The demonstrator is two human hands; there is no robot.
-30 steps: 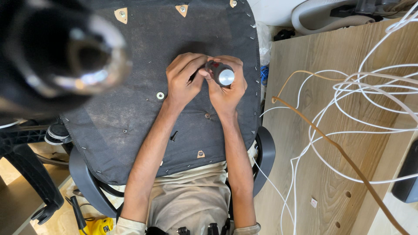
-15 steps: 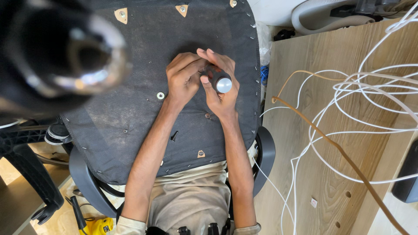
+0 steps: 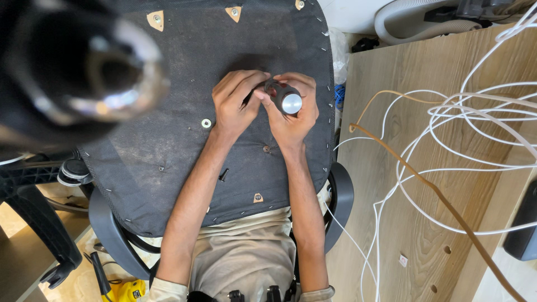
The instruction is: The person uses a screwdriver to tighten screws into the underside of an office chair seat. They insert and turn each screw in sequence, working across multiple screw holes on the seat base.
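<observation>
Right hand (image 3: 293,114) clenched round a short dark cylinder (image 3: 284,98); left hand (image 3: 235,103) pinches its far end.
The cylinder, held just above the black seat base (image 3: 168,140), looks rigid, smooth and fairly light, so the barrel is the place to grip. Its long axis tilts up, the shiny metal cap (image 3: 291,104) facing the camera.

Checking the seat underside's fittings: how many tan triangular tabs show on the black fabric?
4: three along the far edge, left, middle and right; one near edge, by the right forearm. The blurred foreground object may hide others.
</observation>
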